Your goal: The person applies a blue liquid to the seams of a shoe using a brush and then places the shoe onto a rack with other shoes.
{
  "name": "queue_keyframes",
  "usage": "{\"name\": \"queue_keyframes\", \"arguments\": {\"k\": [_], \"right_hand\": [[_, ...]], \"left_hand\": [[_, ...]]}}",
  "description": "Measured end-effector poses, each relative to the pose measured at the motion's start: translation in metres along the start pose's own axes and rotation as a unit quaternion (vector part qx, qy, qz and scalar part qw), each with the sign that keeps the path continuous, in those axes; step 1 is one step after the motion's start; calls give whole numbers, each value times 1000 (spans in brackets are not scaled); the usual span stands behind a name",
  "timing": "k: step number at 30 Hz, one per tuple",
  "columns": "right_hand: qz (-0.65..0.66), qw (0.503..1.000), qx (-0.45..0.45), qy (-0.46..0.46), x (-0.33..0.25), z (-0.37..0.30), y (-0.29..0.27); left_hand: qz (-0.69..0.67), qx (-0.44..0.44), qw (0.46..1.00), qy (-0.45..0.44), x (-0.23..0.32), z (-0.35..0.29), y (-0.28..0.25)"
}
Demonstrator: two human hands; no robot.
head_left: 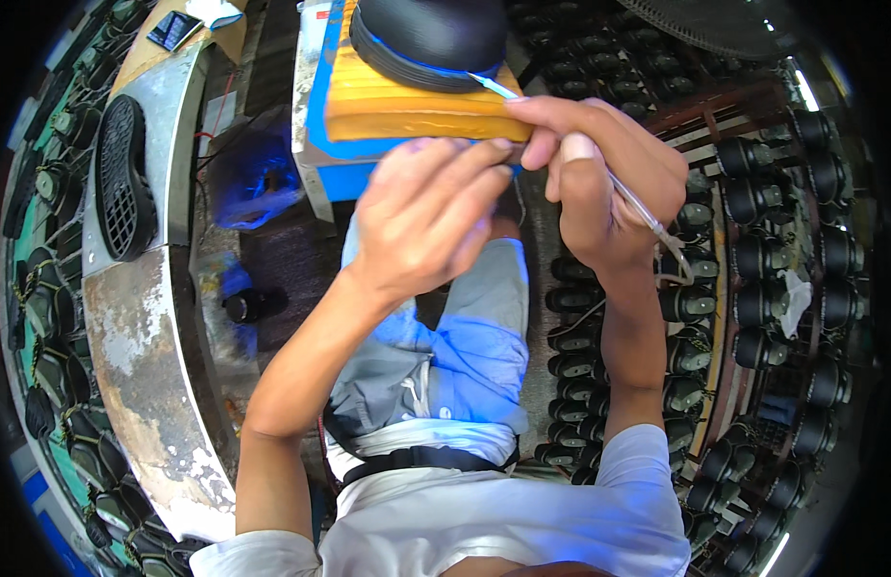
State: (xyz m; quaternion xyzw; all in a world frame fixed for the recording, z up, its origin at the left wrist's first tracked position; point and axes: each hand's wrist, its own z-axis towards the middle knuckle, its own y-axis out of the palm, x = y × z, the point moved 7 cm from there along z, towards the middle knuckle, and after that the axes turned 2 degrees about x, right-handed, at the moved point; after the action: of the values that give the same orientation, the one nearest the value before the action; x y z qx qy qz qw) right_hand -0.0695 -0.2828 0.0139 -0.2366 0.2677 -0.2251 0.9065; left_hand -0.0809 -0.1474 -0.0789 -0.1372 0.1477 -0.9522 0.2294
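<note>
One pen-like tool (498, 87) is grasped in the right hand (619, 178), its tip at the near edge of one black shoe (431, 38), which is placed on one yellow block (407, 125) at the far side. The left hand (426, 216) is loosely curled nearby; whether anything is held cannot be told. One loose sole (126, 178) is laid on the left bench (133, 317). Many dark shoes (753, 255) are held in a right-hand rack (717, 337).
</note>
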Motion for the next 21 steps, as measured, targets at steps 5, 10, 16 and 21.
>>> {"name": "queue_keyframes", "arguments": {"k": [5,10,16,21], "right_hand": [[95,994,52,6,17,7,43],[85,988,111,-71,36,19,77],[9,984,137,-115,60,23,100],[-53,982,138,-120,79,24,98]], "left_hand": [[-2,100,993,-68,-42,-13,-57],[35,108,987,-110,-86,-23,-87],[244,39,968,-38,-107,50,-105],[271,-179,923,205,-106,126,-41]]}}
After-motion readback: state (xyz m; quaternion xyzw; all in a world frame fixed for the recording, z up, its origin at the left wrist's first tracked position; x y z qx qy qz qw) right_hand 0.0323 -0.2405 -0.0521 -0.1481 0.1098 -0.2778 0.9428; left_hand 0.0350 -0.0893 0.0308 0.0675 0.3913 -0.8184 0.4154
